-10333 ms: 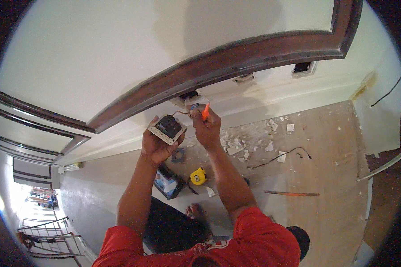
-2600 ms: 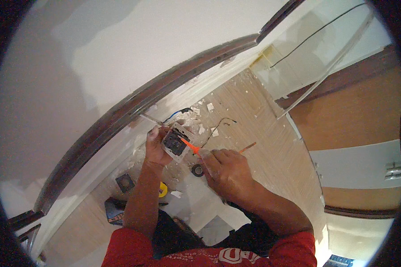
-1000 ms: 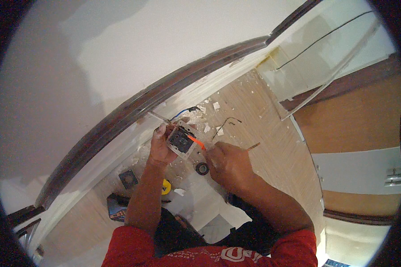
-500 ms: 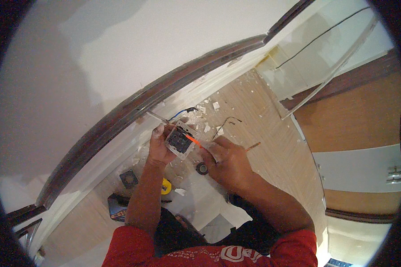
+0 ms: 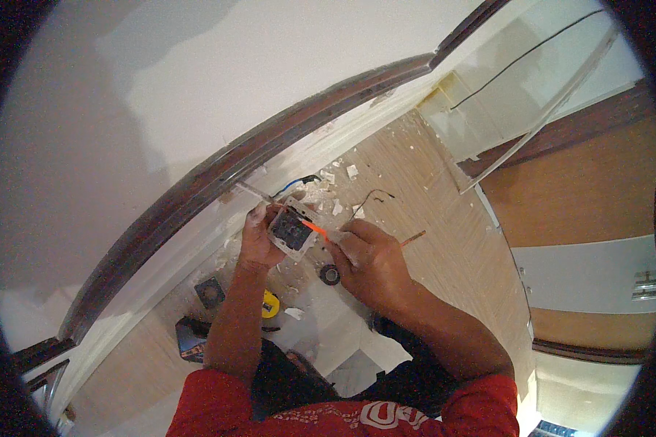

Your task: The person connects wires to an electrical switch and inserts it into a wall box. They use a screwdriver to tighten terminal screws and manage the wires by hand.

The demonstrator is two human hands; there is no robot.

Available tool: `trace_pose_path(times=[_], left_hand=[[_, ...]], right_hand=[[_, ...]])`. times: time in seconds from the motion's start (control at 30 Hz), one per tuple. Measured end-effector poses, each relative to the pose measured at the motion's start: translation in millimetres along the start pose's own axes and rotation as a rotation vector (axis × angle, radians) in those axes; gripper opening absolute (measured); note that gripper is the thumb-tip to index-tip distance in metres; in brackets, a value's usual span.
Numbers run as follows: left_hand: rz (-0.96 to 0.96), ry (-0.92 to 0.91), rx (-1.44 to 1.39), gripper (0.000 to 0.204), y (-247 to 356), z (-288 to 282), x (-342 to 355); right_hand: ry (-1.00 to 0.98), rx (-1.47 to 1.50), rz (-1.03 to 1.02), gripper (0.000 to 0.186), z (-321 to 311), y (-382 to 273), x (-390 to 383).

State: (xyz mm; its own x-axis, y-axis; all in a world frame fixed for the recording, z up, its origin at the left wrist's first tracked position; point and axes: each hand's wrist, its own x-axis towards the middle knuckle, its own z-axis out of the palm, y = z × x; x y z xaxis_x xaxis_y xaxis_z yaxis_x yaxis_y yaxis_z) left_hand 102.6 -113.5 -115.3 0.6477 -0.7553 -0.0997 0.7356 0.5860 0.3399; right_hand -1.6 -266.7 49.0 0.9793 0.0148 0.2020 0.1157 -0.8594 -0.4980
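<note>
My left hand (image 5: 255, 239) is closed around the left edge of a wall socket (image 5: 291, 231), a square dark insert in a pale metal frame, held tilted above the floor close to the wall. In my right hand (image 5: 372, 264) is a screwdriver; its orange shaft (image 5: 315, 229) points up and left at the upper part of the socket. The screwdriver's handle is hidden inside my fingers. Whether its tip sits in a screw or a terminal is too small to tell. A wire end (image 5: 279, 205) shows by the socket's top corner, beside my left fingertips.
A blue wire (image 5: 290, 185) lies by the wall among pale chips (image 5: 352, 171). On the floor are a black tape roll (image 5: 330, 274), a yellow round thing (image 5: 270, 304), a dark square plate (image 5: 210, 293) and a thin dark wire (image 5: 368, 199). A dark wooden rail (image 5: 270, 135) runs along the wall.
Both hands have shifted very slightly left with the socket and screwdriver. My grips look the same.
</note>
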Motion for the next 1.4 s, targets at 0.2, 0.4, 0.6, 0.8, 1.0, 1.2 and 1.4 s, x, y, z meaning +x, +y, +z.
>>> trace_pose_path(times=[0.2,0.4,0.6,0.8,1.0,1.2,1.4], left_hand=[[0.019,-0.061,-0.018,0.089,0.4,7.5,-0.9],[0.020,-0.029,-0.036,0.090,-0.5,5.1,0.1],[0.036,0.046,0.000,0.087,-1.6,2.7,-0.2],[0.024,0.012,-0.001,0.083,-3.9,0.5,0.5],[0.043,0.016,0.040,0.083,-0.8,-3.4,-0.3],[0.046,0.024,-0.019,0.083,-2.0,0.8,-0.3],[0.026,0.008,0.039,0.082,-0.6,-1.1,-0.3]], right_hand=[[0.030,0.021,-0.020,0.008,-1.1,-2.8,-1.5],[-0.006,-0.003,0.062,0.010,-2.2,-13.2,-1.0],[-0.061,-0.080,0.088,0.012,-1.9,-13.9,1.8],[-0.072,0.033,0.268,0.018,1.7,-10.3,5.8],[-0.221,0.192,0.559,0.020,-7.3,-10.5,17.5],[-0.348,-0.138,0.186,0.021,-4.6,-13.5,3.7],[-0.341,-0.382,-0.066,0.025,-1.5,-13.0,4.5]])
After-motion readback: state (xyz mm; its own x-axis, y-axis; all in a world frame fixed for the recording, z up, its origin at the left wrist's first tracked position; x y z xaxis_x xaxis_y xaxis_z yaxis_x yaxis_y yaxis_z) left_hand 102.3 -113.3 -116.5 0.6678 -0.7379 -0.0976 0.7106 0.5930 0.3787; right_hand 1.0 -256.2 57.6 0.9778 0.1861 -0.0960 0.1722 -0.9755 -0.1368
